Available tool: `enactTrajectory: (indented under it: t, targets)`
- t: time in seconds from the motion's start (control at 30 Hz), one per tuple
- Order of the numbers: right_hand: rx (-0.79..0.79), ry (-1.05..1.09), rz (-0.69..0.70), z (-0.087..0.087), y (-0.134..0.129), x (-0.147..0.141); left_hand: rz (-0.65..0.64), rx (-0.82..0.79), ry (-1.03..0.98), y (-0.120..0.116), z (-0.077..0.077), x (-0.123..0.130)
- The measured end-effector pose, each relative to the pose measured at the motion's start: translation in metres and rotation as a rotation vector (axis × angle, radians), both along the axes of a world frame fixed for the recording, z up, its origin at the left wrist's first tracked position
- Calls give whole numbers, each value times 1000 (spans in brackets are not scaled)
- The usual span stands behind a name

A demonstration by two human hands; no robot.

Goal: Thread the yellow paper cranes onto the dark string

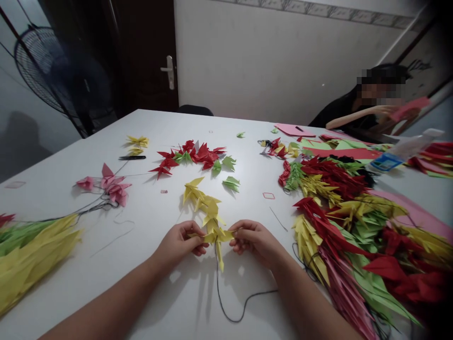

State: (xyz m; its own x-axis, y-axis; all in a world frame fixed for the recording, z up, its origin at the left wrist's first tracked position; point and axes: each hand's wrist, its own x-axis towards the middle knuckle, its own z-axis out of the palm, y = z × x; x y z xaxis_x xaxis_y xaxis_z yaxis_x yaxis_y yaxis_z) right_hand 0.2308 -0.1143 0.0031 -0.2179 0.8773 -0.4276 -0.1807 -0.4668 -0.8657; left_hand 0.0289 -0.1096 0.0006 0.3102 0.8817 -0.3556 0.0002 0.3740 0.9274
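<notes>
Head view shows the left hand (183, 239) and right hand (250, 237) each pinching one wing of a yellow paper bird (212, 237), spread crosswise between them, neither hand clearly nearer.

Black cord (235, 321) — partly hidden by right forearm (295, 283); yellow bundle (38, 259) — cut off at left

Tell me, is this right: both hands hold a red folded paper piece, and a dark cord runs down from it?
Not quite: the head view shows the folded paper piece is yellow, not red. The left hand and right hand do hold it, and the dark cord runs down from it.
</notes>
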Motion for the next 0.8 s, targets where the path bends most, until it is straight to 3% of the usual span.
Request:
enactTrajectory:
  t: [0.27, 0.57, 0.8]
  targets:
    - [-34, 78, -20, -3, 2, 3, -124, -15, -141, 3, -2, -6]
    - [-91, 204, -45, -2, 3, 6, -21, -80, -289, 5, -9, -8]
    - [-1, 243, -10, -3, 3, 11, -177, -159, -264, 5, -5, -13]
